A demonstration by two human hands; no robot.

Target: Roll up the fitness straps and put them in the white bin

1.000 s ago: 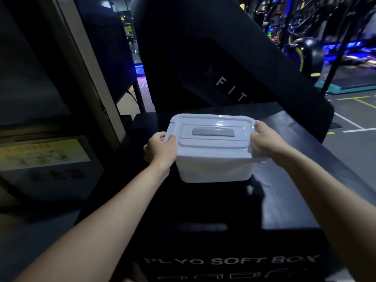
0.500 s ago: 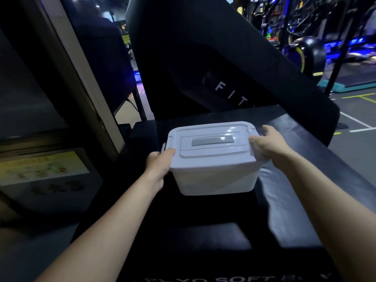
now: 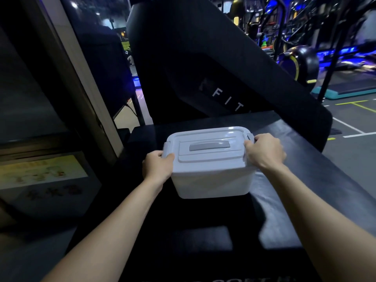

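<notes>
The white bin (image 3: 211, 180) stands on a black soft plyo box (image 3: 305, 165), its lid closed with a grey handle flat on top. My left hand (image 3: 157, 166) grips the bin's left end at the lid latch. My right hand (image 3: 264, 151) grips the right end, fingers curled over the lid's edge by the right latch. No fitness straps are in sight; the closed lid hides the inside of the bin.
A tall black padded block marked "FIT" (image 3: 223, 74) leans behind the box. A beige pillar (image 3: 81, 82) and a yellow sign (image 3: 40, 171) lie to the left. Gym machines and a treadmill (image 3: 350, 88) stand at the far right on grey floor.
Both hands stay at the bin's ends. My left hand has closed tighter onto the left latch, and my right hand has curled further over the lid's right edge. The bin has barely shifted.
</notes>
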